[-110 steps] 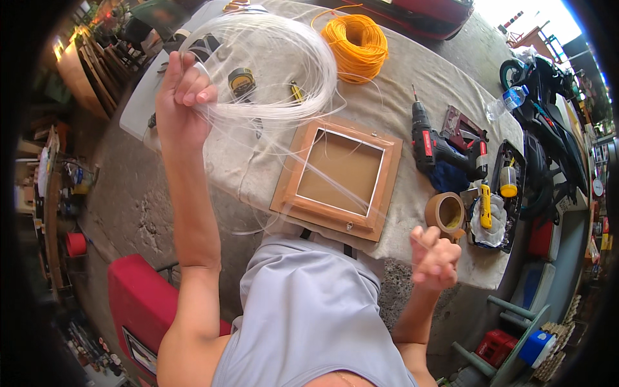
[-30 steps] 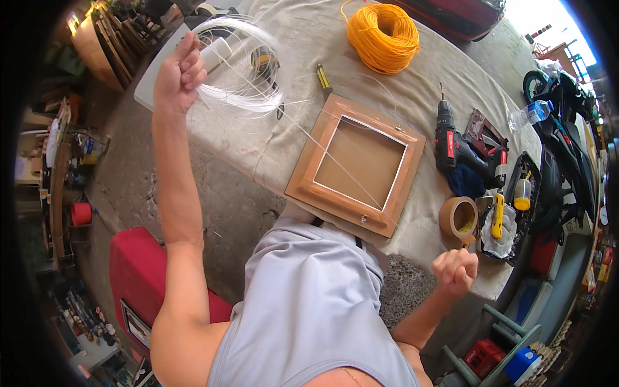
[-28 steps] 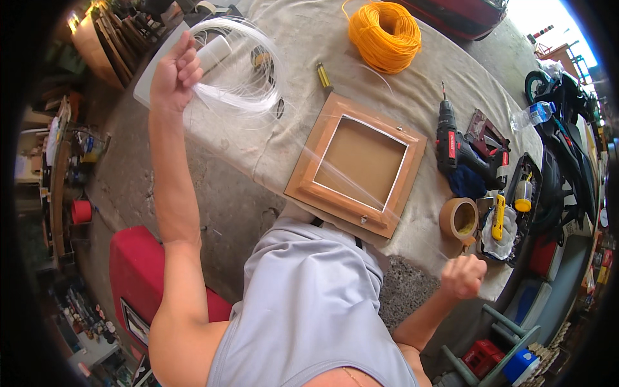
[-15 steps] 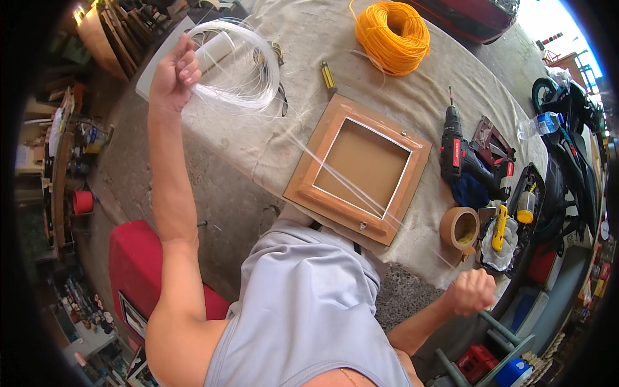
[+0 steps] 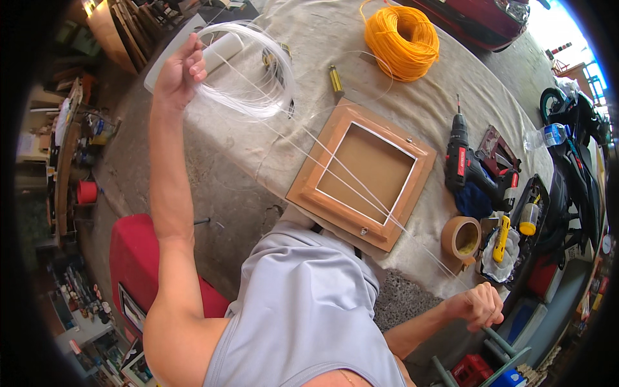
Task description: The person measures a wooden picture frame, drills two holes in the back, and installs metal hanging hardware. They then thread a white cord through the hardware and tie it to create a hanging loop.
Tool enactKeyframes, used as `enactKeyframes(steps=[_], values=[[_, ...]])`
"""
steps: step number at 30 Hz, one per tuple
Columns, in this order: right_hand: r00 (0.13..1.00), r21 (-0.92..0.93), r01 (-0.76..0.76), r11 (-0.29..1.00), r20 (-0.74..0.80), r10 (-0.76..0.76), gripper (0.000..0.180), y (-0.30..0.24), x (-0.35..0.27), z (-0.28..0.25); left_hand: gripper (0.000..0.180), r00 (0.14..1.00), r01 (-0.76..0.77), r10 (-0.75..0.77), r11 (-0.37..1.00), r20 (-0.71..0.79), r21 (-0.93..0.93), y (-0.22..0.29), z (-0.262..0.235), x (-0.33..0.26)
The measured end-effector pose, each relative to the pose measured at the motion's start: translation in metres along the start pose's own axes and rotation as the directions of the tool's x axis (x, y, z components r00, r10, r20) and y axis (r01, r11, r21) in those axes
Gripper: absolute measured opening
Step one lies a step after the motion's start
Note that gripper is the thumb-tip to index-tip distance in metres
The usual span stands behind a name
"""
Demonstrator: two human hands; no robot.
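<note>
My left hand (image 5: pixel 179 72) is raised at the upper left, its fingers closed round one side of a loose coil of clear nylon line (image 5: pixel 284 80). Strands of line (image 5: pixel 348 173) stretch from the coil diagonally over a square wooden frame (image 5: pixel 324 147) with a brown panel and small metal clasps. They run toward my right hand (image 5: pixel 478 306), which is closed at the lower right, off the table's edge. The line's end inside that fist is hidden. The frame lies on the cloth-covered table close to my body.
An orange cord coil (image 5: pixel 401 48) lies at the far side. On the right are a cordless drill (image 5: pixel 459 151), a staple gun (image 5: pixel 500 151), a tape roll (image 5: pixel 460 237) and a yellow cutter (image 5: pixel 501 238). A red chair (image 5: pixel 132 258) stands left, a motorbike (image 5: pixel 570 174) right.
My right hand has moved slightly right and down. The strands over the frame have spread apart. The left hand keeps its hold on the coil; the whole view has shifted a little.
</note>
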State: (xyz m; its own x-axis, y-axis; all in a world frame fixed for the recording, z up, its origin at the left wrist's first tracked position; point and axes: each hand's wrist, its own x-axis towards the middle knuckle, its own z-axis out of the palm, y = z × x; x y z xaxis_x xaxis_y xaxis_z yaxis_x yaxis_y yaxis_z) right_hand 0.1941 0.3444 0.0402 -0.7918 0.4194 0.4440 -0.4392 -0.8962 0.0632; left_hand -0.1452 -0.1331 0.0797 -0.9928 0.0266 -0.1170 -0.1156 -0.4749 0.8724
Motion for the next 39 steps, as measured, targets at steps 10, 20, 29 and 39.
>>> enactKeyframes(steps=[10,20,29,39], values=[[0.995,0.103,0.045,0.994,0.079,-0.053,0.033,-0.006,-0.004,-0.014,0.023,0.996,-0.016,0.023,0.996,-0.087,0.089,0.002,-0.012,0.002],[0.994,-0.088,-0.034,0.996,0.098,0.042,0.027,-0.013,-0.009,-0.013,0.022,0.998,0.041,-0.042,0.999,-0.036,-0.022,0.002,-0.019,0.006],[0.674,-0.857,-0.385,-0.342,-0.514,0.531,0.011,0.011,0.004,0.031,0.021,0.996,0.041,-0.04,0.999,-0.081,0.02,0.034,-0.046,0.041],[0.181,-0.936,0.138,-0.323,-0.297,0.937,0.011,0.056,0.006,0.038,0.02,0.998,0.024,-0.017,0.993,-0.066,0.111,0.104,-0.074,0.102]])
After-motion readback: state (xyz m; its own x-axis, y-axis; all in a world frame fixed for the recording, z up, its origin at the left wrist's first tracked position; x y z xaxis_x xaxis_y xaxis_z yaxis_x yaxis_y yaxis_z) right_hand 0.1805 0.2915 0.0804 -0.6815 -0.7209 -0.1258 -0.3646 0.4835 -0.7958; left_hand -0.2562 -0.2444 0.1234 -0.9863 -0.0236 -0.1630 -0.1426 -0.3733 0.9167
